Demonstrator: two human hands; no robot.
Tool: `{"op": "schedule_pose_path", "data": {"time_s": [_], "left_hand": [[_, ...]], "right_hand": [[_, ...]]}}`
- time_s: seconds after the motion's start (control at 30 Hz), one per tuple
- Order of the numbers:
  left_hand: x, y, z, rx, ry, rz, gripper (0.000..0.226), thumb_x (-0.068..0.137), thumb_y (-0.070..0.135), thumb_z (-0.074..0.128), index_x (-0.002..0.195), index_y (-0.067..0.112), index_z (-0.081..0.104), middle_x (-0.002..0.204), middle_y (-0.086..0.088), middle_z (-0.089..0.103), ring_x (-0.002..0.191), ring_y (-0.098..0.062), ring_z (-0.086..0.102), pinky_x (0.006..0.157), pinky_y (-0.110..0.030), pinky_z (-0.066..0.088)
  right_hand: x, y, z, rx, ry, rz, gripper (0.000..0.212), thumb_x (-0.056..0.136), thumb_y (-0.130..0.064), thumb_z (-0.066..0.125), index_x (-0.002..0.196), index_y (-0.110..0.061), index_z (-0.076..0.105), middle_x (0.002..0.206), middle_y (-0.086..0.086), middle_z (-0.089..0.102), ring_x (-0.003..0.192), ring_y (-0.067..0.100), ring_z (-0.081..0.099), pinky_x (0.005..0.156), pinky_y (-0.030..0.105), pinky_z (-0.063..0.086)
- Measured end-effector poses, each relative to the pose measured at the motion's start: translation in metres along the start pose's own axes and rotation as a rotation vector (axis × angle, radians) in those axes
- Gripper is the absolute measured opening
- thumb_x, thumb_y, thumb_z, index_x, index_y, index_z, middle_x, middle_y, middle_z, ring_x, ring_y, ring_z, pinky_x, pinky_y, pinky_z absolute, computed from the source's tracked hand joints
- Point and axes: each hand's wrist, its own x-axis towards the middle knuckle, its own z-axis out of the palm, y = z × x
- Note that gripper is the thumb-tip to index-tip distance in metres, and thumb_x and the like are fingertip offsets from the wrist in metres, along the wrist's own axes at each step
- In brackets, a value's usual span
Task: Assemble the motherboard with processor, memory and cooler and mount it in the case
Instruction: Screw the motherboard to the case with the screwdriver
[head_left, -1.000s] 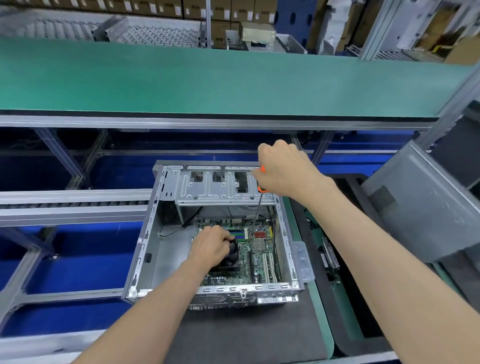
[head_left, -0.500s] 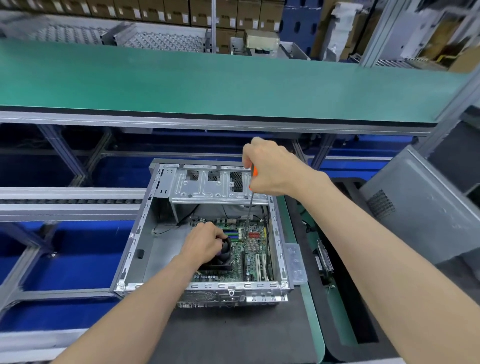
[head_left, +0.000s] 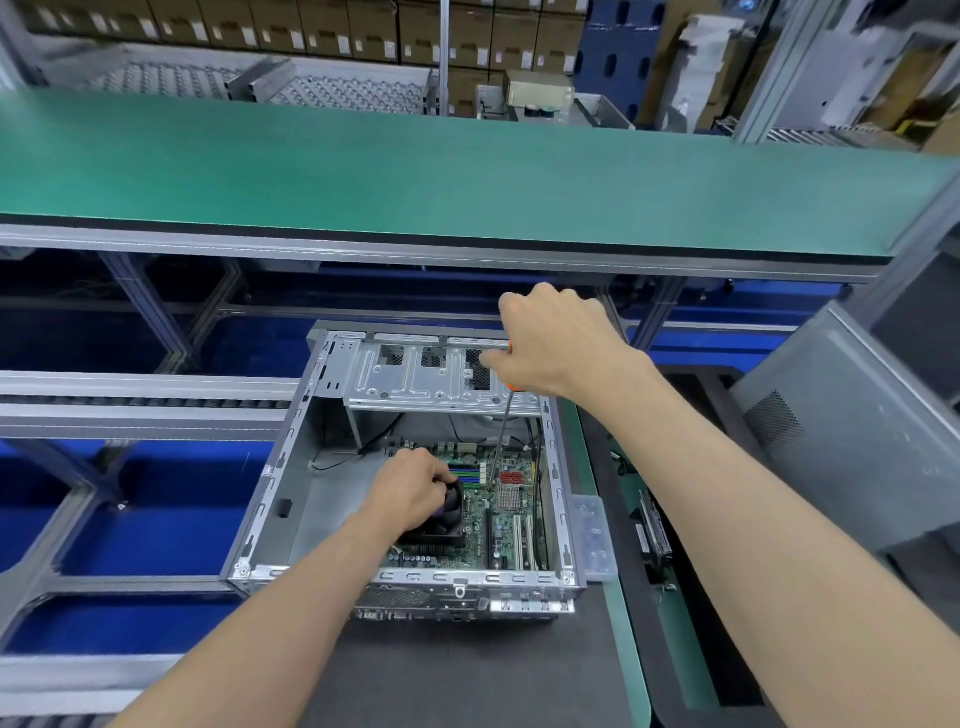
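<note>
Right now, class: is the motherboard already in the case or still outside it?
In. The motherboard lies flat on the floor of the open case, enclosed by its metal walls. Whether it is screwed down cannot be told.

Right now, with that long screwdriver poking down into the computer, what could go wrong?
The screwdriver tip sits right on the motherboard beside the memory slots; a slip could probably scratch the board. The right hand grips the handle high above the tip, so the shaft may wobble. The left hand rests on the cooler, so leaning hard might stress it.
</note>
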Motion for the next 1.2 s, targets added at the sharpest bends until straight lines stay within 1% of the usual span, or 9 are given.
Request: {"op": "schedule_pose_path", "data": {"time_s": [0.1, 0.27, 0.4, 0.5, 0.6, 0.77, 0.93, 1.1, 1.2], "left_hand": [[0.001, 0.0, 0.001, -0.013, -0.004, -0.017, 0.038, 0.077, 0.006, 0.058, 0.096, 0.029, 0.08, 0.095, 0.007, 0.077, 0.077, -0.015, 0.066, 0.073, -0.027, 0.055], [0.002, -0.001, 0.002, -0.016, 0.005, -0.026, 0.039, 0.075, 0.006, 0.057, 0.094, 0.03, 0.081, 0.081, 0.008, 0.076, 0.056, -0.005, 0.054, 0.061, -0.021, 0.047], [0.002, -0.002, 0.001, -0.022, 0.001, -0.018, 0.037, 0.075, 0.007, 0.058, 0.095, 0.029, 0.081, 0.09, 0.008, 0.077, 0.075, -0.015, 0.067, 0.074, -0.031, 0.057], [0.002, 0.0, 0.001, -0.005, -0.002, -0.002, 0.038, 0.076, 0.008, 0.058, 0.098, 0.031, 0.08, 0.099, 0.008, 0.077, 0.088, -0.016, 0.068, 0.083, -0.033, 0.056], [0.001, 0.0, 0.001, -0.008, -0.006, -0.004, 0.039, 0.077, 0.007, 0.057, 0.099, 0.031, 0.079, 0.108, 0.006, 0.076, 0.098, -0.019, 0.068, 0.087, -0.035, 0.056], [-0.001, 0.002, -0.001, 0.016, -0.015, -0.004, 0.041, 0.079, 0.01, 0.056, 0.103, 0.036, 0.077, 0.117, 0.007, 0.073, 0.108, -0.021, 0.064, 0.093, -0.04, 0.054], [-0.001, 0.002, 0.001, 0.022, 0.008, 0.023, 0.036, 0.086, 0.012, 0.053, 0.105, 0.031, 0.077, 0.113, 0.004, 0.074, 0.103, -0.022, 0.066, 0.086, -0.034, 0.054], [-0.001, 0.003, 0.0, 0.051, 0.009, 0.07, 0.035, 0.088, 0.009, 0.051, 0.104, 0.025, 0.077, 0.105, 0.003, 0.076, 0.096, -0.021, 0.067, 0.084, -0.037, 0.056], [-0.002, 0.004, 0.0, 0.067, 0.016, 0.092, 0.036, 0.088, 0.009, 0.05, 0.105, 0.025, 0.077, 0.106, 0.004, 0.076, 0.098, -0.022, 0.067, 0.085, -0.037, 0.055]], "right_hand": [[0.0, 0.0, 0.0, 0.158, -0.054, -0.034, 0.021, 0.078, -0.017, 0.058, 0.097, -0.013, 0.05, 0.09, 0.004, 0.049, 0.079, 0.029, 0.05, 0.063, 0.035, 0.032], [0.001, -0.006, 0.004, -0.08, 0.042, 0.009, 0.027, 0.093, -0.037, 0.055, 0.093, -0.013, 0.044, 0.072, -0.001, 0.032, 0.072, 0.03, 0.046, 0.063, 0.038, 0.031], [0.001, -0.004, 0.0, 0.194, -0.068, -0.065, 0.026, 0.078, -0.017, 0.057, 0.103, -0.013, 0.049, 0.095, 0.004, 0.05, 0.08, 0.029, 0.053, 0.064, 0.039, 0.041], [0.002, -0.006, 0.003, 0.057, -0.004, -0.021, 0.013, 0.09, -0.018, 0.055, 0.093, -0.011, 0.045, 0.077, 0.003, 0.043, 0.075, 0.03, 0.052, 0.059, 0.037, 0.034], [0.004, -0.005, 0.002, -0.055, 0.005, 0.039, 0.028, 0.096, -0.038, 0.054, 0.087, -0.014, 0.042, 0.072, 0.0, 0.033, 0.068, 0.027, 0.043, 0.062, 0.037, 0.032], [0.004, -0.005, -0.005, 0.231, -0.134, 0.005, 0.021, 0.078, -0.013, 0.057, 0.098, -0.013, 0.051, 0.091, 0.002, 0.049, 0.081, 0.027, 0.051, 0.063, 0.037, 0.044], [0.005, -0.009, 0.0, -0.091, -0.001, 0.113, 0.032, 0.097, -0.042, 0.05, 0.085, -0.014, 0.042, 0.07, -0.002, 0.03, 0.065, 0.025, 0.04, 0.062, 0.038, 0.03], [0.001, -0.01, -0.003, 0.185, -0.07, 0.059, 0.02, 0.081, -0.017, 0.058, 0.099, -0.016, 0.05, 0.091, 0.0, 0.049, 0.076, 0.024, 0.05, 0.056, 0.032, 0.031], [0.001, -0.015, 0.0, -0.053, 0.009, 0.129, 0.02, 0.096, -0.031, 0.053, 0.091, -0.014, 0.044, 0.072, -0.003, 0.036, 0.072, 0.028, 0.047, 0.059, 0.034, 0.028]]}}
